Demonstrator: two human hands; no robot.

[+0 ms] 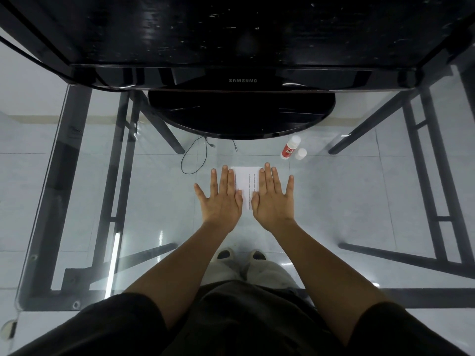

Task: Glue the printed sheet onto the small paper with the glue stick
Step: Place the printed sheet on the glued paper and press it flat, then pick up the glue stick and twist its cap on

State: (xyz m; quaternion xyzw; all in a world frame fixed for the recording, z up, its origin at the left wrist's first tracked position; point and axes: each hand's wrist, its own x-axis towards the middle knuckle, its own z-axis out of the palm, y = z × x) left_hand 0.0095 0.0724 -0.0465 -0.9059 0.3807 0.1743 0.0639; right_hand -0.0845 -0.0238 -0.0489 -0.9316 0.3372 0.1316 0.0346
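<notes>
The printed sheet lies flat on the glass desk, just in front of the monitor, with a line of tiny words down its middle. The left hand and the right hand press down on it with straight, spread fingers and grip nothing. The glue stick sits nearer the monitor, a little to the right, with a small white cap just beside it.
</notes>
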